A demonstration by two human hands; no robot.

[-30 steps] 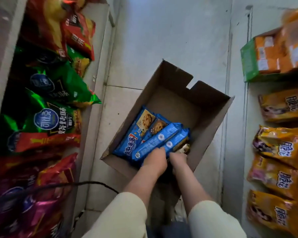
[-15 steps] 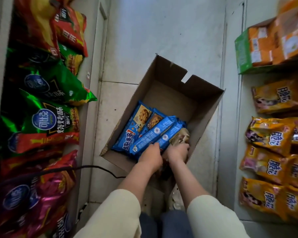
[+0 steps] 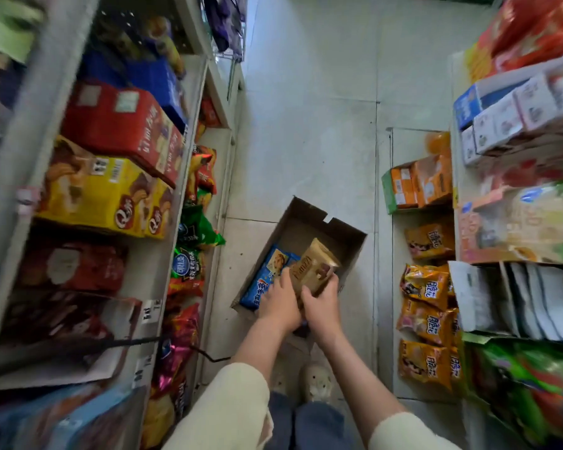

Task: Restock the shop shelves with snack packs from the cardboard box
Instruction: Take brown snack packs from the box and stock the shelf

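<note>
Both hands (image 3: 301,303) grip flat, glossy gold packs (image 3: 312,271) above cardboard box (image 3: 348,237).

Both arms reach forward and down, forearms bare, cream sleeves pushed back near the elbows, converging so the wrists sit close together. Left hand (image 3: 278,305) — back of hand up, fingers curled forward round the near left edge of a gold pack (image 3: 312,269). Right hand (image 3: 320,303) — just beside the left, almost touching, thumb and fingers wrapped round the pack's near right edge. Both hands hold the same pack, tilted up and away.
</note>
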